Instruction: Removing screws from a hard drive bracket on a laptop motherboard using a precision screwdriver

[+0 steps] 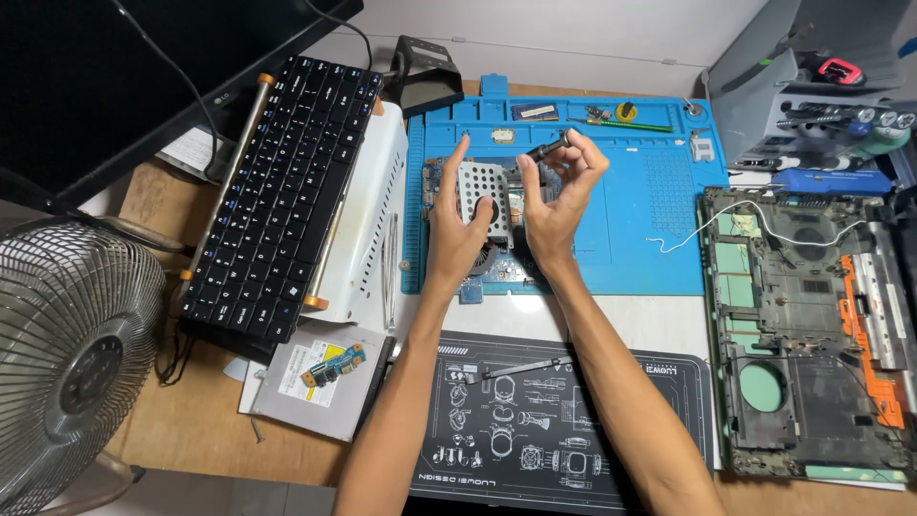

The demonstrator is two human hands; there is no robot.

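The perforated drive caddy (482,186) under the left hand (457,234) is showing as bare, dull silver metal. The screwdriver (549,149) in the right hand (559,205) is looking like matt black plastic or rubber. Beneath the caddy, the blue work mat (640,205) is appearing soft, matt and rubbery. Left of the mat, the keyboard (277,186) is showing matt black plastic keys. Below it, the black mat (535,430) is looking smooth with printed white lines. The counter (191,430) is showing brown wood.
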